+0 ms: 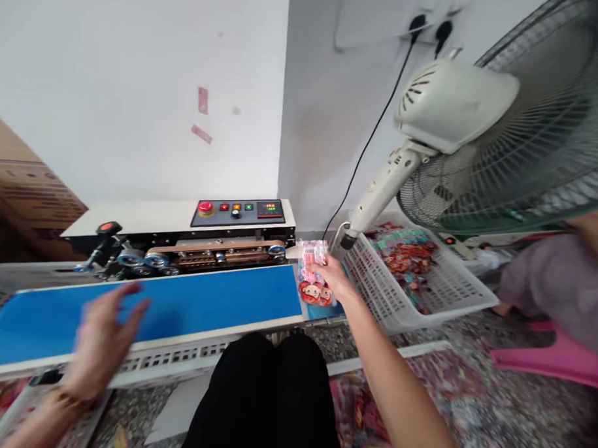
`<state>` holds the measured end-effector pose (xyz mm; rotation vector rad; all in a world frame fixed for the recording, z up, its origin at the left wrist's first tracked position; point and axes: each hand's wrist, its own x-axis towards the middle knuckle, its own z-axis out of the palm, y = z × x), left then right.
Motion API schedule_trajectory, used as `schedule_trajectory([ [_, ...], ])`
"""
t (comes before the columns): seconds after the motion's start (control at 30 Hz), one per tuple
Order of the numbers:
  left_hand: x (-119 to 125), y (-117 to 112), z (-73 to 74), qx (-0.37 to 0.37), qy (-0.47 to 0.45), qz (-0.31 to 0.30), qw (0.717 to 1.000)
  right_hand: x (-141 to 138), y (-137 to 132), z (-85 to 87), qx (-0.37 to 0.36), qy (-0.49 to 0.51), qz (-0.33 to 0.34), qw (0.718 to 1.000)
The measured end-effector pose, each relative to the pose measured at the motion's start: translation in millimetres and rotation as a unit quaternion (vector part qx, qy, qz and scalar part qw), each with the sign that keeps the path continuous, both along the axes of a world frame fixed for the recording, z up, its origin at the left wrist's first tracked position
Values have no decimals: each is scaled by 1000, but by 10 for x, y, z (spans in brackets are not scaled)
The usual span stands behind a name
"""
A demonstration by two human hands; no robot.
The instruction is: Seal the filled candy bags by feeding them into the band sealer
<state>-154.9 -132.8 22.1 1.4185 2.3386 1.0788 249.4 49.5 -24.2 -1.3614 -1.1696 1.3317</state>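
Observation:
My right hand is closed on a small clear packet with pink print and red cartoon faces, held at the right end of the blue conveyor belt near the sealing machine's intake. Above the belt's left part hovers my left hand, fingers spread, holding nothing and blurred by motion. My black-clad knees sit below the belt's front edge.
A white basket of colourful packets stands right of the machine. A standing fan leans over it, cables running to wall sockets. Another person in purple sits at the right by a pink stool. Cardboard boxes are at left.

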Motion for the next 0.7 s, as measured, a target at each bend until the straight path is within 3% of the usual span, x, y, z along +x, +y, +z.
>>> schedule_trajectory([
  [0.03,403,155,-42,3,-57,-57,997,7,-7,-6,-1,3,4,1000],
  [0.1,1169,497,-97,-89,-180,-191,961,20,-19,-16,-1,0,10,1000],
  [0.17,1788,844,-129,-103,-228,-222,943,34,-20,-31,2,-2,19,1000],
  [0.27,2350,1260,-169,-131,-302,-224,917,56,-9,-66,11,0,27,1000],
  [0.4,2544,1530,-217,-122,-398,-189,889,91,-14,-88,20,4,37,999],
  [0.57,2384,1602,-233,-169,-385,-132,897,136,-31,-81,27,30,62,997],
  [0.7,2261,1627,-253,-194,-372,-118,900,141,8,-148,31,8,35,999],
])
